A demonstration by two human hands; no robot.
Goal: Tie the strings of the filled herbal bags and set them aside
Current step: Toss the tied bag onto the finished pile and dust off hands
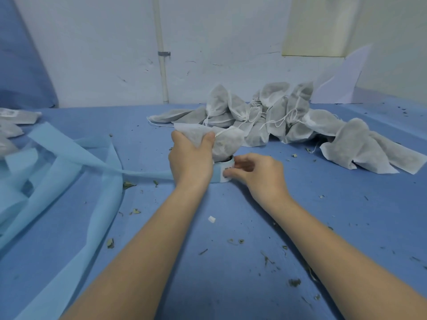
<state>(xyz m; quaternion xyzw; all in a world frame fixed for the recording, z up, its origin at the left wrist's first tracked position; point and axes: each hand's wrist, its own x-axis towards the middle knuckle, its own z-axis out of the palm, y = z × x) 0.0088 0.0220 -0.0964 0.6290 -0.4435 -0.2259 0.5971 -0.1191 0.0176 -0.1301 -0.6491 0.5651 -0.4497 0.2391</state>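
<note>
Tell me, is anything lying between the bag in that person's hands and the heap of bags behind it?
Nothing visible does. The left hand grips the bag, which sits in a small cup that the right hand pinches. The pile of bags lies just behind, across a short strip of blue table with only herb crumbs.

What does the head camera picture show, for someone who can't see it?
The left hand grips a white herbal bag while the right hand pinches a small label roll on a blue table; more bags lie piled behind.

bag pile [284, 116] behind hands [221, 162]
</note>
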